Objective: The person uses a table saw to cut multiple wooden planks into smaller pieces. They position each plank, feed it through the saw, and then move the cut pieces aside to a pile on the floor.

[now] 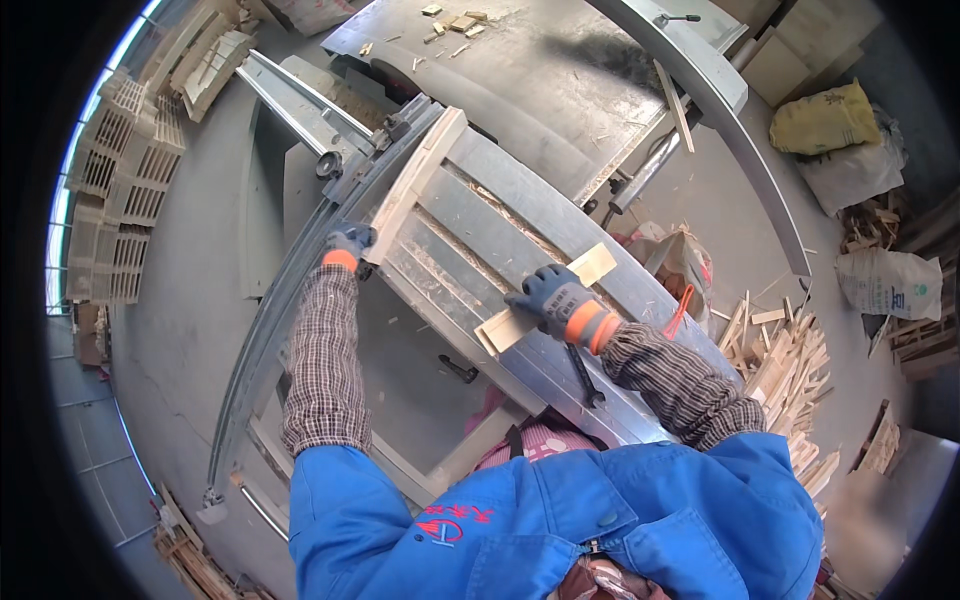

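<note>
My right hand (553, 298), in a blue glove with an orange cuff, presses flat on a short pale wood board (585, 268) that lies across the grey sliding table (500, 215) of a table saw. My left hand (348, 243), gloved the same way, grips the near end of a long pale wood fence strip (420, 180) at the table's left edge. Both forearms wear checked sleeves under a blue jacket.
The saw's main steel top (540, 70) lies beyond, with small wood offcuts (455, 20) on it. A heap of cut wood pieces (785, 370) sits on the floor at right, near filled sacks (885, 280). Stacked wooden crates (125, 170) stand at left.
</note>
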{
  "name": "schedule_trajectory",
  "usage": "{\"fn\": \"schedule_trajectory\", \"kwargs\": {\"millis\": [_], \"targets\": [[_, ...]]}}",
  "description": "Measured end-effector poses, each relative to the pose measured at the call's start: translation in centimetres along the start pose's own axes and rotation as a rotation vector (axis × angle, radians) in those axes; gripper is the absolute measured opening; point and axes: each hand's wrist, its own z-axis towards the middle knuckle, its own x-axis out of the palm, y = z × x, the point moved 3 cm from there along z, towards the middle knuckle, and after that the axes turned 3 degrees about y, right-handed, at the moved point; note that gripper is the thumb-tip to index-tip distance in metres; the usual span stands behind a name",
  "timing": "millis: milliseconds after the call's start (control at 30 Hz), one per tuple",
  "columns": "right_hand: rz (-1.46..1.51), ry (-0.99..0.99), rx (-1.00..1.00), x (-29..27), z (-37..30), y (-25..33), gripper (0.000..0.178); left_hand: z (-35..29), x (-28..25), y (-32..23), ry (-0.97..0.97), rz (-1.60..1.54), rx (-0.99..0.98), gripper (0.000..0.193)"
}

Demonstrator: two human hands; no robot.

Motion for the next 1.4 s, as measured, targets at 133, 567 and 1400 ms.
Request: {"fn": "schedule_trajectory", "kwargs": {"millis": [133,567,1400], "targets": [[0.021,-0.085,0.016,0.7,-0.2,0.3,0.067,-1.0,1.5,-1.1,0.035,0.12,-0.034,0.035],[0.936,-0.776,0.407,1.0,-17.1,2.3,0.041,-11.2,0.9,-14.6,0.014,-0.785,-0.186,0.041],[0.96,-1.533,1.936,15.2,-73.9,11.5,0.066,-19.3,9.0,-19.2,0.204,0.175,0.323,0.093]]}}
